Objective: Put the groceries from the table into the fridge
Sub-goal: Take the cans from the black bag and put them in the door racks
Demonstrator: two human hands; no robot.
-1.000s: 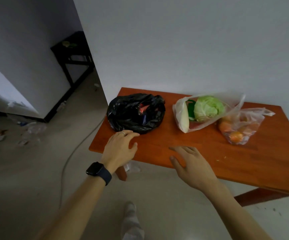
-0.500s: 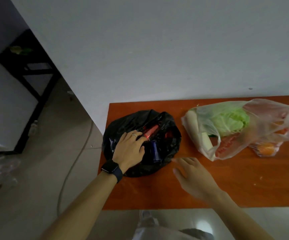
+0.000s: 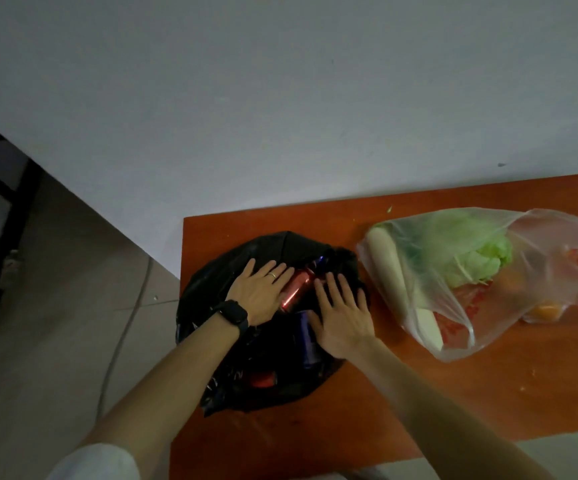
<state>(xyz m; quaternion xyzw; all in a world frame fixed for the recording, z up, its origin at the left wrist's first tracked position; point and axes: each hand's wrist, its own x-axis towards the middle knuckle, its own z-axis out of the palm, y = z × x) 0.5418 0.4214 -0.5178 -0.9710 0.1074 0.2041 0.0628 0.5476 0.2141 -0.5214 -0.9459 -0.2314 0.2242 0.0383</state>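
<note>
A black plastic bag lies on the left part of the orange wooden table. Through its opening show a red can and a dark blue can. My left hand, with a ring and a dark watch at the wrist, lies flat with straight fingers on the bag, left of the red can. Spread fingers of my right hand rest on the bag's right side, beside the blue can. To the right a clear bag holds a green cabbage and a white radish.
A second clear bag with orange fruit lies at the table's right edge, partly under the cabbage bag. A white wall stands right behind the table. Left is tiled floor with a grey cable and a black stand's legs.
My view has closed in on the table. My left hand stays on the black bag, its fingers now straight. My right hand moved left from the bare table onto the bag's right side.
</note>
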